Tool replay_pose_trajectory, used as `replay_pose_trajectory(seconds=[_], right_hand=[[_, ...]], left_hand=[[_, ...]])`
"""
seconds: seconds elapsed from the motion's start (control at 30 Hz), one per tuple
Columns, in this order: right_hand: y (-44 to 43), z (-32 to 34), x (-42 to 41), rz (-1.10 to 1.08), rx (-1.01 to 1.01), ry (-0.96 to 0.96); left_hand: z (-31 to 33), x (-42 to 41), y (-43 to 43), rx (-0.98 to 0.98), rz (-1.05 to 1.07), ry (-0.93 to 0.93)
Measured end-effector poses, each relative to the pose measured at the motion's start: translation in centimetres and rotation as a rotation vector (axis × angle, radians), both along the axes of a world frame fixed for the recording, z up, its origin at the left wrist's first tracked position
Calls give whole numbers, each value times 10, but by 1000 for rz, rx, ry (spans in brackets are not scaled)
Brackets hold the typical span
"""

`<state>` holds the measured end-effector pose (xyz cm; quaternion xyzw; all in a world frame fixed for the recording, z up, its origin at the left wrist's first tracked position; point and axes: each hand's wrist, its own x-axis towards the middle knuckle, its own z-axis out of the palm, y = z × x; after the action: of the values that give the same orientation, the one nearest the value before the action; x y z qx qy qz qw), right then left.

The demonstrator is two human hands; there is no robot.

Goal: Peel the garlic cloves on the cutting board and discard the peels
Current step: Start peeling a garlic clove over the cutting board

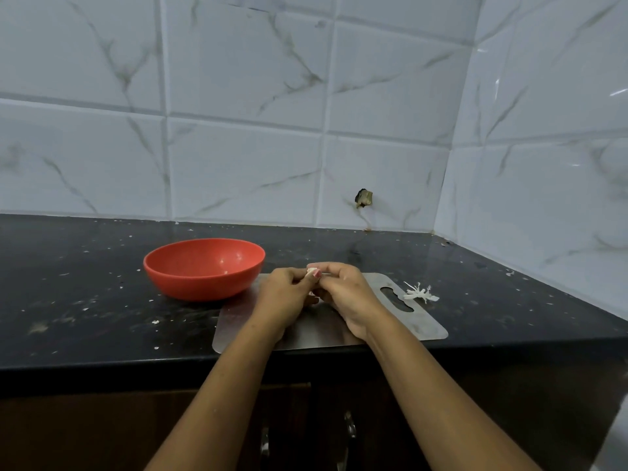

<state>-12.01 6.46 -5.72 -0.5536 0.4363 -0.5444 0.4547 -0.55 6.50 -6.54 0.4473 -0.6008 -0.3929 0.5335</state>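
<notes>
Two hands met mid-frame, the left hand (289, 295) and right hand (345, 294) both pinching one garlic clove (311, 270) above the cutting board (419, 322); a slip on the skin could have dropped the clove onto the bench (85, 300). A red bowl (204, 268) stood left of them and a peel heap (421, 294) right, neither obstructing.

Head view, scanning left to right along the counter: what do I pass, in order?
red bowl → left hand → garlic clove, pinched by both hands → right hand → pile of peels. The cutting board spans under the hands, so it is left out of the order.
</notes>
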Motion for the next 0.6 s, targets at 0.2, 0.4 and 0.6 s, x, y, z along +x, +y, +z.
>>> replay_pose_trajectory(seconds=[0.2, 0.4, 0.6], right_hand=[[4, 2, 4, -40, -39, -101], [0, -2, 5, -135, -114, -21], [-4, -4, 11, -253, -177, 177]], left_hand=[[3, -1, 7, -55, -5, 5], [4, -1, 6, -151, 84, -206], [3, -1, 3, -83, 31, -104]])
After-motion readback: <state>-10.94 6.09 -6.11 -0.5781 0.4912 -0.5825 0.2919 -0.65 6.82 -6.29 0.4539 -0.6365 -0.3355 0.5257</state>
